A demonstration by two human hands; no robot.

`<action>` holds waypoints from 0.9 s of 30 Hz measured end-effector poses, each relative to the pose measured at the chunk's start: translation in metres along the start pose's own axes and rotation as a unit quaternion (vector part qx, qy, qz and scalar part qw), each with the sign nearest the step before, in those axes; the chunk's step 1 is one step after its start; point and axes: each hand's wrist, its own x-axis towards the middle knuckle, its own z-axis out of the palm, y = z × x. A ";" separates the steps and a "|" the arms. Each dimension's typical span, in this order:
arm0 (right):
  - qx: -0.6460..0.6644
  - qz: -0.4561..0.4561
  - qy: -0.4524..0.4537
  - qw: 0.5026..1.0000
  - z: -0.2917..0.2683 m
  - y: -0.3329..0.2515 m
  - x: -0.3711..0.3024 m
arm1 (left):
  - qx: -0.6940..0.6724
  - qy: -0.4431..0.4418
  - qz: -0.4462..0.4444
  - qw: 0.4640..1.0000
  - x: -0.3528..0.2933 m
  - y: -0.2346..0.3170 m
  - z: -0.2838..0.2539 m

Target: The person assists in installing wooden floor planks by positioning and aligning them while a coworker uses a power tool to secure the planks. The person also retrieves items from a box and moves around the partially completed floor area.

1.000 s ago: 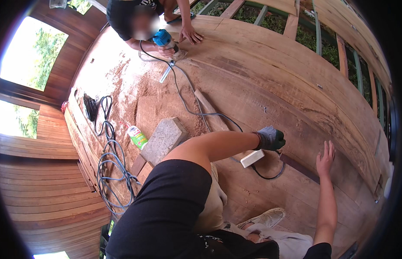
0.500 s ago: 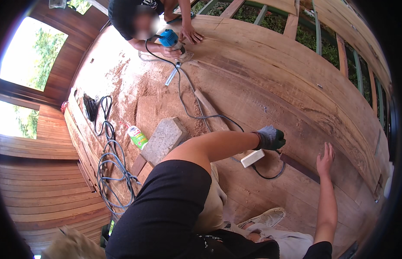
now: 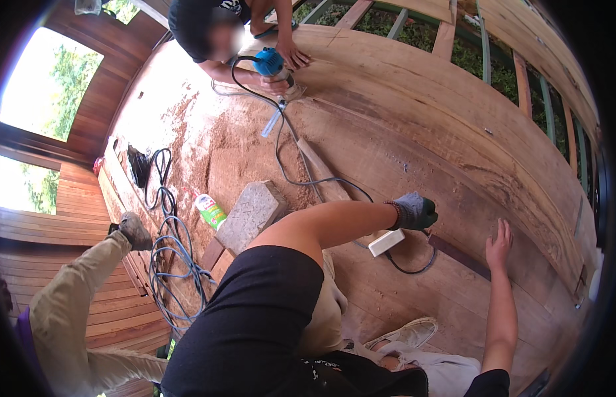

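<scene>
My left hand [image 3: 416,212], in a grey and dark green work glove, is closed over the wooden floor boards [image 3: 381,159]. What its fingers hold, if anything, is hidden. Just below it lies a white rectangular block-like power socket [image 3: 386,243] with a black cable [image 3: 420,270]. My right hand [image 3: 498,245] is bare, its fingers stretched out flat on the boards. Between my hands runs a narrow dark wood strip [image 3: 459,257]. Farther off, a co-worker's hand [image 3: 275,85] grips a blue-topped trim router [image 3: 269,61] against a board edge, while the other hand [image 3: 295,56] presses on the wood.
A concrete block [image 3: 252,210] and a green-white bottle [image 3: 210,210] sit left of my arm. Coiled cables [image 3: 168,258] lie beyond, near sawdust [image 3: 219,142]. Another person's leg [image 3: 89,278] steps in at the left. Open joists [image 3: 486,49] show at the far right.
The co-worker's router has shifted slightly right along the board. Another person's legs have come into view at the left. My hands have barely moved.
</scene>
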 end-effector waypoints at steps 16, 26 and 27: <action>0.004 0.008 -0.010 1.000 -0.004 0.001 -0.003 | 0.007 -0.013 -0.003 1.000 0.000 0.008 -0.002; 0.006 0.018 -0.019 1.000 -0.001 0.003 -0.003 | -0.001 -0.020 0.013 1.000 -0.002 0.013 -0.002; 0.001 0.015 -0.014 1.000 -0.001 0.004 -0.004 | -0.005 -0.024 0.012 1.000 -0.002 0.014 -0.002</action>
